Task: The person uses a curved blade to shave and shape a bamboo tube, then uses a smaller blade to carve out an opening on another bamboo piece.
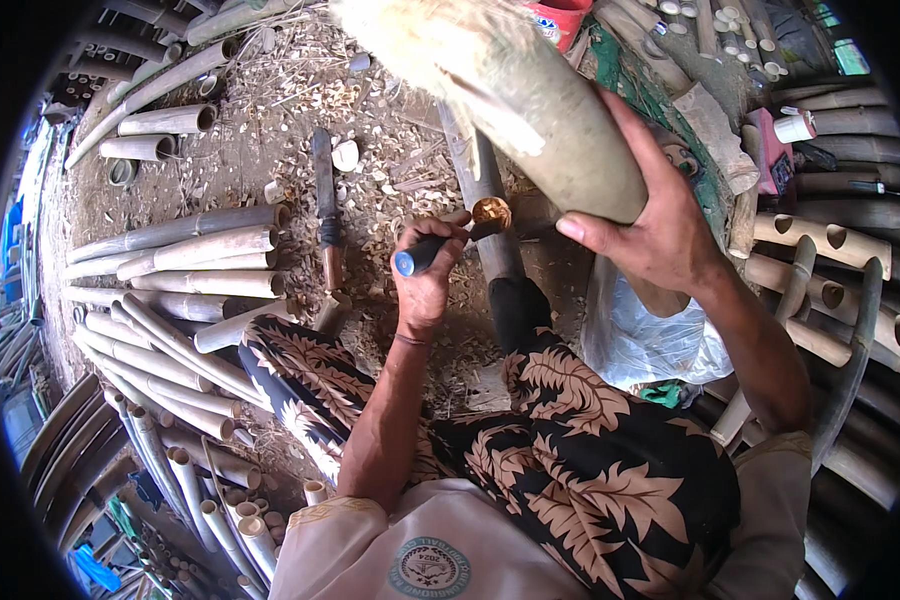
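My left hand [425, 278] is closed around a black-handled chisel [425, 255] with a blue butt end. Its dark shaft points right, to the edge of a round cut hole [491, 212] in a grey bamboo pole [500, 255]. Above that pole, my right hand [660, 205] grips the near end of a thick grey-green wooden club [580, 150]. The club's far end looks pale and frayed, washed out by glare. The chisel's tip is hard to make out. Black cloth on my lower leg [520, 312] lies against the pole's near end.
A sheathed-looking knife [326, 200] lies on the chip-strewn ground [260, 130] to the left. Cut bamboo tubes [200, 250] are stacked beyond it. At right are bamboo lengths with holes [820, 235], a clear plastic bag [650, 335] and a red bucket [560, 22] farther off.
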Demonstrator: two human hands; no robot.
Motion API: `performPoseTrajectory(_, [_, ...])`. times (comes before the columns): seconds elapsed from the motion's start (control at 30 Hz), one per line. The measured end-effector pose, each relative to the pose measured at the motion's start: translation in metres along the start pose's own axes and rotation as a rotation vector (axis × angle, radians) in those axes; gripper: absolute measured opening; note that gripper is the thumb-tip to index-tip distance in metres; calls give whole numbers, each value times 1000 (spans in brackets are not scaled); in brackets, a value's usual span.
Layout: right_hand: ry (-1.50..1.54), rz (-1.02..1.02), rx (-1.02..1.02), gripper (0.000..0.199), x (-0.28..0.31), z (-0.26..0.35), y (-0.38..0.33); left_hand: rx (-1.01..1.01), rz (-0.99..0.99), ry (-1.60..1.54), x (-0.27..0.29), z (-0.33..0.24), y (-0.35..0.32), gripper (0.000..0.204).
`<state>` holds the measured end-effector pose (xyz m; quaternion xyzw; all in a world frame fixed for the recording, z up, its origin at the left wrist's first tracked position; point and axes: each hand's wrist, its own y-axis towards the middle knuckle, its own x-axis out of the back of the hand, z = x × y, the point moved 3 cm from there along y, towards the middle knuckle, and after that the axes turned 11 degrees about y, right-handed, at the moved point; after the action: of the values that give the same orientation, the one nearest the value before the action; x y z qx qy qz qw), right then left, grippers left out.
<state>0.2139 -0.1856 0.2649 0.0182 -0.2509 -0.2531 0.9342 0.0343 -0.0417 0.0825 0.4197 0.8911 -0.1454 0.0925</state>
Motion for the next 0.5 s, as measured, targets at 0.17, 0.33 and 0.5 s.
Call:
performPoseTrajectory(0.17, [1,-20,43,98,5,1,7,22,-51,-1,1,11,4,10])
performPoseTrajectory(0.33, [4,7,111,99,1,10,14,6,-50,8,4,15,6,9])
performPoseTrajectory(0.5, [-132,185,404,103,-13,14,22,87,-71,11,1,28,3,12])
